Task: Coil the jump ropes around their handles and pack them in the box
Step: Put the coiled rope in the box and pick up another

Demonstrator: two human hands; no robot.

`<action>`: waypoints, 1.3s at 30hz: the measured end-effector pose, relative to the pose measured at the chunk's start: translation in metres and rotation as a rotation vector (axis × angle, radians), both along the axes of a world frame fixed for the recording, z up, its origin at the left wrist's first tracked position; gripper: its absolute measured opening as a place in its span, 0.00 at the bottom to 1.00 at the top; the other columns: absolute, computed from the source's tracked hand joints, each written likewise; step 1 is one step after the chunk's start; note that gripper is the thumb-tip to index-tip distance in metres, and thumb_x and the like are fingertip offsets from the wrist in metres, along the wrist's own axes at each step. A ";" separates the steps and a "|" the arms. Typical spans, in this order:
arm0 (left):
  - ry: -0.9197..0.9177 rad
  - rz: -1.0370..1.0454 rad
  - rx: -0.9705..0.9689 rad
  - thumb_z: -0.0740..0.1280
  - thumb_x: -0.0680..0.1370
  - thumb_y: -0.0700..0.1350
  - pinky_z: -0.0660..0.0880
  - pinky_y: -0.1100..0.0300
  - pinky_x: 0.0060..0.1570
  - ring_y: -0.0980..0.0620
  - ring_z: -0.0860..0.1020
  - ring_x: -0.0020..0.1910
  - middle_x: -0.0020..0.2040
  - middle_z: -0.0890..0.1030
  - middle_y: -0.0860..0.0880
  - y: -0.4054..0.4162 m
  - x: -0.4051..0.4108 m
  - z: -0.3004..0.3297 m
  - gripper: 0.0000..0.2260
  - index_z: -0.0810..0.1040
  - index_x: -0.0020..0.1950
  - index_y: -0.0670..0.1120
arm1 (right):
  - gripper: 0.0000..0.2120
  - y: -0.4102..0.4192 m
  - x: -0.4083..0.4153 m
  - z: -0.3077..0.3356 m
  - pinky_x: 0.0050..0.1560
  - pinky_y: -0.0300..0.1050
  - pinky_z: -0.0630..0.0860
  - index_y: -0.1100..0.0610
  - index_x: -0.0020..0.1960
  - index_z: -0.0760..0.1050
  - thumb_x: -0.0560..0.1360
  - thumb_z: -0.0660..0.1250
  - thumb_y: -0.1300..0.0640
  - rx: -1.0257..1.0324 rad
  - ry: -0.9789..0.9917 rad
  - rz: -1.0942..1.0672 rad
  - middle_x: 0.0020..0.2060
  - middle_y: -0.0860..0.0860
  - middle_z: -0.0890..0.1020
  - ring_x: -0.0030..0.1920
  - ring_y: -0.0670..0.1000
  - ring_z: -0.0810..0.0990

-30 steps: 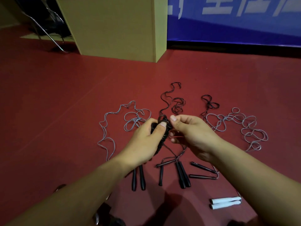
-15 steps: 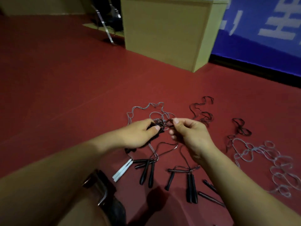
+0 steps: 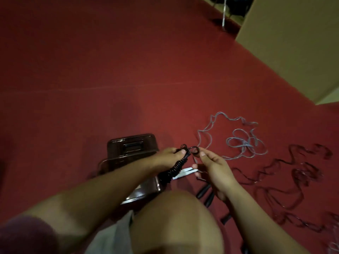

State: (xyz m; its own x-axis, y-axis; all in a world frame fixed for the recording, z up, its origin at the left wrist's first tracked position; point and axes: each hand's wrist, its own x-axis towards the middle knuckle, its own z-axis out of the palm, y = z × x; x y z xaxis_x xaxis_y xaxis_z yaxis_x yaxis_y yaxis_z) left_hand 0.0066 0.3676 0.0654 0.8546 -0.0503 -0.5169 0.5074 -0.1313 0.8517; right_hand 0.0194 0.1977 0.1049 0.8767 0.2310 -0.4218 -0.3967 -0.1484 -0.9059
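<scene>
My left hand (image 3: pixel 169 157) grips a pair of black jump-rope handles with black cord coiled tightly around them (image 3: pixel 173 170). My right hand (image 3: pixel 213 168) pinches the last loop of that black cord (image 3: pixel 194 150) beside the top of the bundle. A dark brown box (image 3: pixel 132 145) lies on the floor just left of and below my left forearm. A grey rope (image 3: pixel 240 140) lies loose to the right, and black ropes (image 3: pixel 300 171) sprawl further right. White handles (image 3: pixel 183 173) show under my hands, with black handles (image 3: pixel 203 191) below them.
A large cardboard box (image 3: pixel 297 43) stands at the upper right on the red floor (image 3: pixel 110 70). Chair legs (image 3: pixel 223 13) show at the top. My bare knee (image 3: pixel 174 222) fills the lower middle of the view.
The view has swung left and down, so the brown box and my knee have come into sight. The coiled bundle is still between my hands, with the cord's end now a small loop.
</scene>
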 end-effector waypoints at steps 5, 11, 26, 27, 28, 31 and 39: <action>0.244 0.418 -0.273 0.63 0.81 0.52 0.80 0.56 0.45 0.46 0.82 0.43 0.46 0.83 0.43 0.046 -0.033 -0.067 0.14 0.82 0.53 0.44 | 0.09 0.055 -0.007 -0.045 0.44 0.44 0.77 0.48 0.59 0.76 0.81 0.62 0.55 -0.072 0.161 0.116 0.47 0.47 0.83 0.41 0.48 0.80; 0.506 0.697 -0.522 0.62 0.80 0.45 0.78 0.53 0.46 0.48 0.81 0.39 0.38 0.83 0.46 0.078 -0.047 -0.129 0.09 0.80 0.49 0.43 | 0.09 0.089 -0.014 -0.092 0.35 0.40 0.74 0.53 0.58 0.76 0.80 0.62 0.58 -0.090 0.309 0.133 0.41 0.48 0.83 0.36 0.47 0.78; 0.262 0.374 0.275 0.76 0.70 0.50 0.73 0.60 0.52 0.51 0.78 0.55 0.59 0.80 0.49 0.044 -0.032 -0.194 0.28 0.70 0.66 0.47 | 0.07 0.064 -0.019 -0.120 0.32 0.38 0.72 0.56 0.55 0.77 0.80 0.62 0.58 -0.154 0.364 -0.024 0.44 0.51 0.81 0.33 0.47 0.75; 0.199 0.341 0.359 0.76 0.69 0.52 0.73 0.58 0.57 0.49 0.77 0.59 0.63 0.78 0.48 0.041 -0.033 -0.185 0.31 0.69 0.68 0.46 | 0.06 0.055 -0.020 -0.118 0.32 0.38 0.72 0.57 0.54 0.77 0.80 0.62 0.59 -0.169 0.361 -0.048 0.43 0.52 0.81 0.33 0.47 0.74; 0.138 0.295 0.418 0.76 0.69 0.53 0.72 0.55 0.61 0.48 0.75 0.64 0.66 0.75 0.47 0.038 -0.034 -0.172 0.34 0.68 0.71 0.46 | 0.06 0.047 -0.022 -0.115 0.32 0.38 0.71 0.57 0.53 0.77 0.80 0.62 0.59 -0.193 0.353 -0.068 0.43 0.52 0.81 0.33 0.47 0.74; -0.066 0.125 0.376 0.76 0.71 0.50 0.70 0.62 0.57 0.52 0.75 0.58 0.63 0.75 0.48 0.021 -0.027 -0.117 0.30 0.71 0.70 0.45 | 0.05 0.008 -0.028 -0.106 0.27 0.37 0.71 0.59 0.51 0.78 0.80 0.63 0.59 -0.241 0.298 -0.121 0.40 0.56 0.79 0.31 0.49 0.74; -0.321 -0.385 0.269 0.77 0.67 0.58 0.76 0.55 0.49 0.52 0.79 0.41 0.41 0.81 0.49 -0.077 0.038 0.033 0.18 0.77 0.50 0.52 | 0.08 -0.133 -0.021 -0.013 0.35 0.41 0.72 0.56 0.41 0.78 0.77 0.69 0.53 -0.351 -0.060 -0.182 0.35 0.54 0.77 0.36 0.51 0.74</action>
